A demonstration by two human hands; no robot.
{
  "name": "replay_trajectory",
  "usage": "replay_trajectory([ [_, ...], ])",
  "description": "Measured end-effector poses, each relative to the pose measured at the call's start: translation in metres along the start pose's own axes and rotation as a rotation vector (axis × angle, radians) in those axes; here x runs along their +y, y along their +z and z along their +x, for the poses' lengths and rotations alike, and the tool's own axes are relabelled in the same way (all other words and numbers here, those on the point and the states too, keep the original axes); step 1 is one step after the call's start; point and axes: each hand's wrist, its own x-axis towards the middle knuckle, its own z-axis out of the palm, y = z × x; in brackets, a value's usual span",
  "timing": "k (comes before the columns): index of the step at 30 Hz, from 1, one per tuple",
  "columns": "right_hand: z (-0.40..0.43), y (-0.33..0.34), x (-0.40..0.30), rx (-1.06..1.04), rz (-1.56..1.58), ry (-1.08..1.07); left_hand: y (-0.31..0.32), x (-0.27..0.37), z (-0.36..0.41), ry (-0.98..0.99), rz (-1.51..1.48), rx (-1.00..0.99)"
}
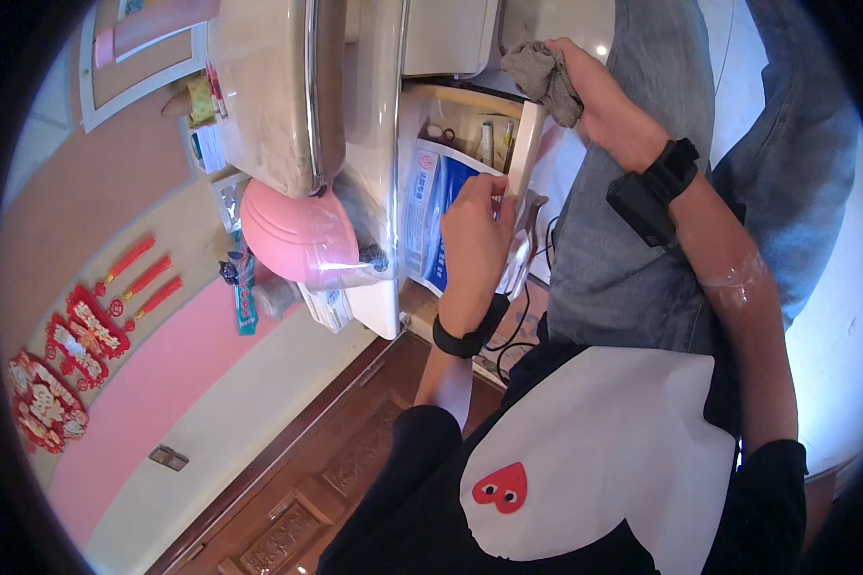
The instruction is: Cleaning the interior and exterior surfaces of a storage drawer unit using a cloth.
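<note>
A crumpled grey-brown cloth (544,80) is bunched in my right hand (604,100), just beyond the front corner of an open drawer (528,144). My left hand (478,233) is at the drawer's front panel, its fingers bent at the inner edge; whether they grip the panel is unclear. Beneath that hand lies a blue and white printed packet (431,208) inside the drawer. A white tube with a green end (487,144) and small round items lie at the drawer's far end. Both wrists wear black bands.
A white surface (374,302) above the drawer bears a pink cap (298,230) partly under clear plastic, beside a large beige case (280,93). Dark cables (507,352) hang by the drawer. My jeans-clad legs (633,215) are close on its right. A carved wooden door (331,474) stands nearby.
</note>
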Motion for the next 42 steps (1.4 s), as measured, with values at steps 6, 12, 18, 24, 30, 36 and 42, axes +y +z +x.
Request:
replay_trajectory([
  [6,0.000,0.000,-0.008,-0.020,0.029,-0.031,0.001,0.005,0.001,-0.031,-0.080,-0.018],
  [12,-0.006,0.017,-0.018,-0.034,-0.054,-0.273,0.007,0.004,0.002,-0.034,-0.063,-0.019],
  [18,-0.011,0.011,-0.067,-0.124,-0.429,-0.423,0.012,0.012,0.001,-0.045,-0.133,0.041],
  [24,0.011,0.033,-0.077,-0.336,-1.245,-0.103,0.009,-0.001,0.000,-0.179,-0.332,-0.013],
  [30,0.054,0.060,-0.054,-0.372,-1.004,0.052,0.010,-0.005,0.007,-0.146,-0.370,-0.091],
  [36,0.096,0.084,-0.015,-0.589,-0.995,0.108,0.003,-0.004,0.009,-0.139,-0.400,-0.117],
  [42,0.102,0.056,-0.045,-0.776,-1.080,0.178,-0.005,0.008,0.019,-0.165,-0.293,-0.157],
])
